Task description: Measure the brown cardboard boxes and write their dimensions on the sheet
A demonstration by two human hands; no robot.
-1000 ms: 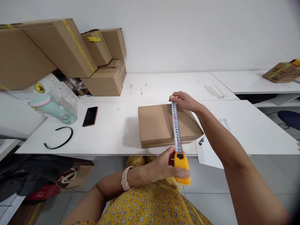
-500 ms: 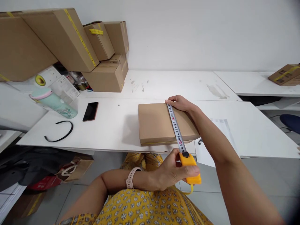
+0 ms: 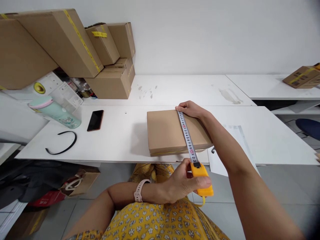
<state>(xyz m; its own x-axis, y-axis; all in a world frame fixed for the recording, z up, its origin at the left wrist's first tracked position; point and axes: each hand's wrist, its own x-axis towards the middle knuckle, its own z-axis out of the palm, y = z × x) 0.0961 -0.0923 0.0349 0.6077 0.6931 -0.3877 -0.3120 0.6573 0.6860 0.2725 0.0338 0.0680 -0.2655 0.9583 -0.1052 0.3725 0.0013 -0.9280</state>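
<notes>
White table, box, right fingers pinch tape marked 20, left fingers grasp case

The tape measure shows black single digits between the grips; a red 10 nearer the right hand; a red 20 just ahead of the left hand.

End of tape hidden under right hand, yellow case half inside left hand — big carton cropped

Plain brown cardboard box on a white counter; orange tape-measure case, its white blade printed with black and red numerals; black phone; mint-and-pink bottle.
</notes>
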